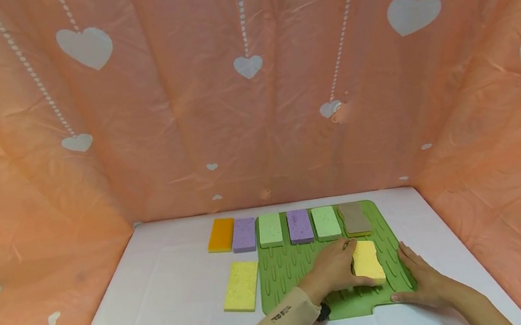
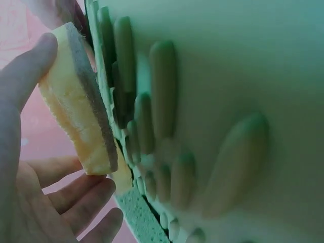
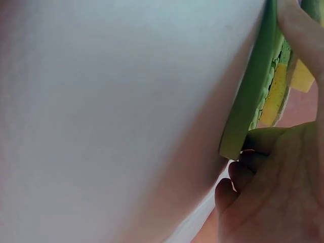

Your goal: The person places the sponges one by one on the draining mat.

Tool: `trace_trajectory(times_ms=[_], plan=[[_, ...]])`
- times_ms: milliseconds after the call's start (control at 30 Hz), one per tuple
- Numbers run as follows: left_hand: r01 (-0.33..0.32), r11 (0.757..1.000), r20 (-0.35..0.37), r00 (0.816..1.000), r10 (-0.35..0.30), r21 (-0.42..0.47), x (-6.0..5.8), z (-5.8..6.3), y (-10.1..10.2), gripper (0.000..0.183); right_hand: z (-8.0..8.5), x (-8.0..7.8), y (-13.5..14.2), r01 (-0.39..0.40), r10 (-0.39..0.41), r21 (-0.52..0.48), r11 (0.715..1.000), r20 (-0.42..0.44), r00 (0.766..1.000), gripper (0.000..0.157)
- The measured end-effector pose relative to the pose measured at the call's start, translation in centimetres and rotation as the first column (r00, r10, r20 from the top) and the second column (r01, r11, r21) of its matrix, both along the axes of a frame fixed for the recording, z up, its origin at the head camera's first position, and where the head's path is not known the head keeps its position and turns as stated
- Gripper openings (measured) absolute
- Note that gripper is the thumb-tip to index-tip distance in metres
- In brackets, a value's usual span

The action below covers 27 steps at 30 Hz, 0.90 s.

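My left hand (image 1: 332, 267) holds a yellow sponge (image 1: 366, 261) with a grey scouring layer over the front right part of a green ridged mat (image 1: 292, 271). In the left wrist view the thumb (image 2: 38, 58) is on one end of the sponge (image 2: 76, 111) and the fingers are at the other, the grey layer facing the mat. My right hand (image 1: 420, 278) rests at the mat's front right corner, fingers extended along the right edge and thumb at the front edge. In the right wrist view its fingertips are right at the mat's side (image 3: 248, 101).
Along the mat's back edge lie green sponges (image 1: 270, 229) (image 1: 326, 222), a purple sponge (image 1: 300, 226) and a grey-topped sponge (image 1: 355, 218). Left of the mat, on the white table (image 1: 169, 291), are an orange sponge (image 1: 221, 235), another purple sponge (image 1: 243, 234) and a flat yellow sponge (image 1: 241, 286).
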<state>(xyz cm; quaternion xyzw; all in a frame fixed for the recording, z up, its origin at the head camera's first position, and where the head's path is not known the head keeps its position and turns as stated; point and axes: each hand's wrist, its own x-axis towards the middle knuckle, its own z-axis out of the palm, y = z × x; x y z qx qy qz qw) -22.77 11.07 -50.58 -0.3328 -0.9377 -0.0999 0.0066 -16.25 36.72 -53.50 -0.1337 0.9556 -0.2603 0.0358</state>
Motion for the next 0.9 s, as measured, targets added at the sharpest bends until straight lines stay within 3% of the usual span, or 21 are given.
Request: trace_trajectory(times_ms=[333, 533, 900], plan=[[-0.053, 0.998, -0.028, 0.998, 0.053, -0.016, 0.6, -0.7, 2.1, 0.108, 0.3, 0.1, -0.1, -0.001, 0.001, 0.029, 1.000, -0.007, 1.000, 0.122], [-0.099, 0.995, -0.009, 0.995, 0.099, -0.014, 0.7, -1.4, 2.8, 0.108, 0.1, 0.1, -0.1, -0.015, 0.016, 0.022, 1.000, -0.021, 1.000, 0.120], [-0.100, 0.995, -0.004, 0.995, 0.100, 0.006, 0.8, -1.6, 3.9, 0.108, 0.4, 0.2, -0.2, -0.021, 0.021, 0.015, 1.000, -0.012, 1.000, 0.118]])
